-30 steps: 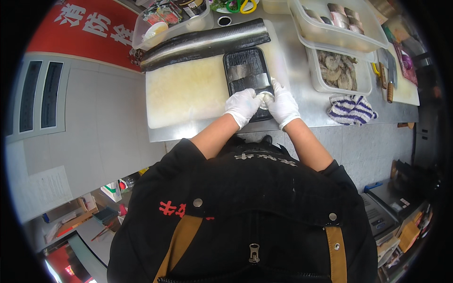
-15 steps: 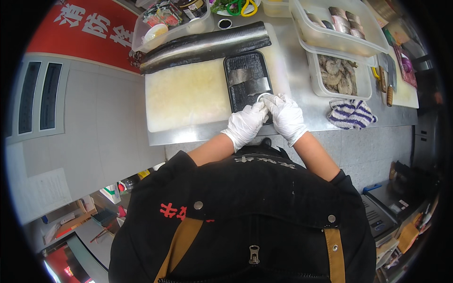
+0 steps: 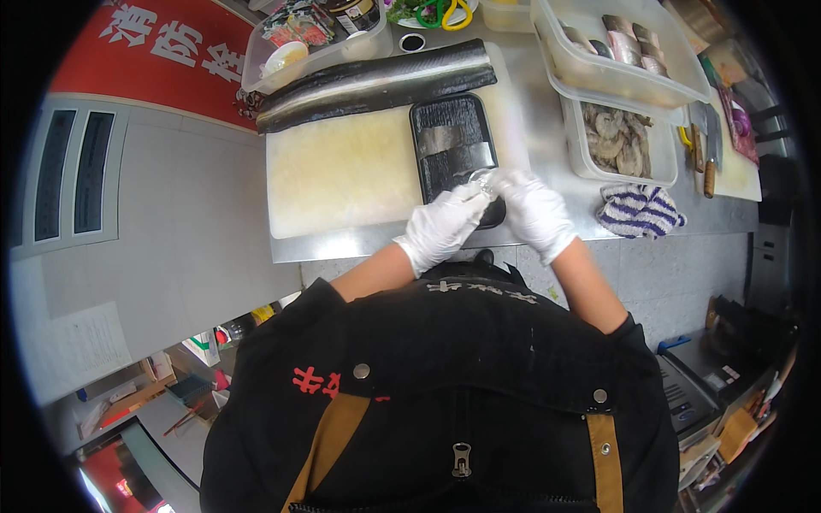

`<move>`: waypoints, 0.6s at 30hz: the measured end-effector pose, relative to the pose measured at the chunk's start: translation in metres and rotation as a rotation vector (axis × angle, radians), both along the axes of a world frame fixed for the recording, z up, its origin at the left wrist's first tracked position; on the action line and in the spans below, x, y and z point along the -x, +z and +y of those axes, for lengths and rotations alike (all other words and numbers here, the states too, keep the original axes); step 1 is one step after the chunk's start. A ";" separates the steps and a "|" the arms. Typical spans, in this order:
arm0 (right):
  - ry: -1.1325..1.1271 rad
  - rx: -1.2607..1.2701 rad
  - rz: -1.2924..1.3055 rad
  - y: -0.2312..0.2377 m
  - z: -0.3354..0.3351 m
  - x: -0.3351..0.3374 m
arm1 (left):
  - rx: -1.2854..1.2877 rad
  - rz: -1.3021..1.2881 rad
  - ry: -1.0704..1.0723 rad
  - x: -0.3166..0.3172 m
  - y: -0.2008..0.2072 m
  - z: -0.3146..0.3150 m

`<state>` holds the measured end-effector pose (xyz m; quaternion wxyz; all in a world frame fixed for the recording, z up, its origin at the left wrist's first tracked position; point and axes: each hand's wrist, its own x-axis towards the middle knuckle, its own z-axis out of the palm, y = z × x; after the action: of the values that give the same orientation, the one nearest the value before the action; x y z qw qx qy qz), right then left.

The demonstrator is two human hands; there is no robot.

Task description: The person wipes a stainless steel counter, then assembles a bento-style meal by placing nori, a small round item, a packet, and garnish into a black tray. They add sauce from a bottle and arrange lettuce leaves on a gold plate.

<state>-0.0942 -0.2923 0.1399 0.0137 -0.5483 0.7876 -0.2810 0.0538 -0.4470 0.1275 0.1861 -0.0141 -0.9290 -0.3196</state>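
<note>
Both my hands wear white gloves and meet over the near end of a black tray (image 3: pixel 432 178) on the cutting board. My left hand (image 3: pixel 445 224) is closed on a small round, shiny whitish object (image 3: pixel 485 181); its exact kind is too small to make out. Close beside it on the right is my right hand (image 3: pixel 539 212), its fingertips blurred, so I cannot see whether they grip anything. Inside the tray lie two grey, silvery fish pieces (image 3: pixel 472 157). Across the far part of the board stretches a long dark fish body (image 3: pixel 376 81) with a pale stripe.
The white cutting board (image 3: pixel 342 184) rests on a steel table. At the right stand a tub of shrimp (image 3: pixel 575 154), a tub of fish chunks (image 3: pixel 552 73), a striped cloth (image 3: pixel 640 211) and knives (image 3: pixel 710 162). A clear bin (image 3: pixel 256 77) holds jars and packets at far left.
My right hand has shifted right, its fingers now blurred beside the round object. My left hand has stayed nearly in place, holding the object over the tray.
</note>
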 end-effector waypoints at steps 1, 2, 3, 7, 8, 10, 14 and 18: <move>-0.004 0.070 -0.054 0.005 0.006 0.005 | -0.200 -0.129 0.020 -0.002 0.002 -0.007; -0.062 0.150 -0.187 0.008 0.010 0.010 | -0.282 -0.126 0.046 -0.003 0.004 -0.013; -0.059 0.127 -0.195 0.010 0.012 0.011 | -0.202 0.053 0.050 -0.003 0.006 -0.018; -0.095 0.035 -0.183 0.000 0.006 -0.003 | 0.031 -0.061 0.053 0.008 0.006 -0.019; -0.066 -0.031 -0.162 -0.005 0.002 -0.010 | 0.099 -0.263 0.057 0.011 0.006 -0.017; -0.015 -0.068 -0.092 -0.015 -0.005 -0.019 | -0.027 -0.406 0.051 0.019 0.005 -0.016; -0.081 -0.229 -0.181 -0.030 -0.001 -0.026 | 0.218 -0.434 0.003 0.017 0.003 -0.010; -0.016 -0.190 -0.063 -0.038 0.009 -0.027 | 0.164 -0.437 -0.004 0.011 -0.006 -0.007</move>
<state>-0.0675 -0.2833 0.1024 0.0880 -0.5289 0.8143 -0.2224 0.0432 -0.4545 0.1219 -0.0219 0.0386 -0.9701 -0.2388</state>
